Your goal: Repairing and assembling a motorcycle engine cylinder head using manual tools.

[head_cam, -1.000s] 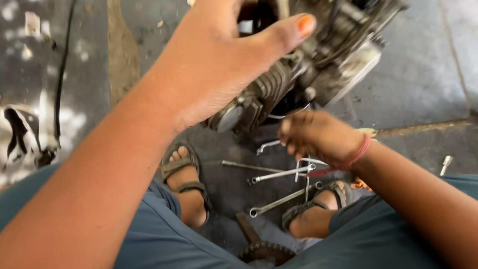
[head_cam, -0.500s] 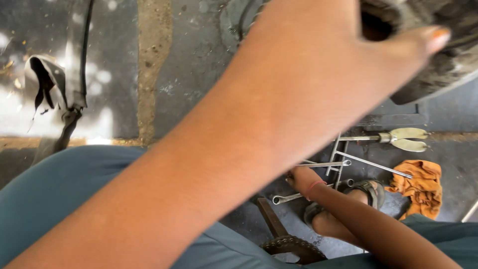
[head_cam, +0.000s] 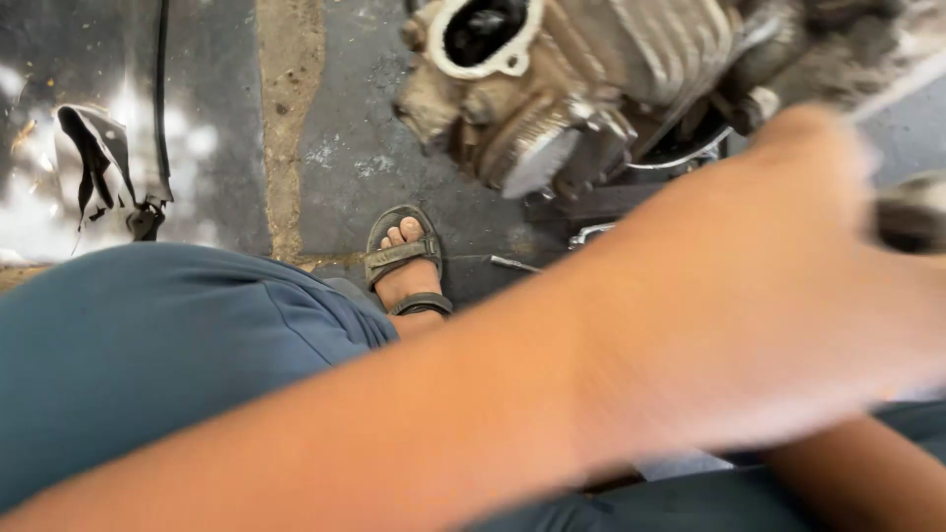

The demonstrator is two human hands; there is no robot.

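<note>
Since the earlier frame my view has swung left: the engine (head_cam: 591, 89) now lies fully in sight at the top, and the wrenches have dropped out of view. My left hand (head_cam: 788, 296) sweeps blurred across the frame, just below and right of the engine, whose finned cylinder runs diagonally. A dark blurred object (head_cam: 912, 222) sits at its grip; whether the grip is pinching it I cannot tell. My right forearm (head_cam: 857, 483) shows, its hand hidden. My sandalled foot (head_cam: 406, 264) rests on the floor (head_cam: 355, 148).
</note>
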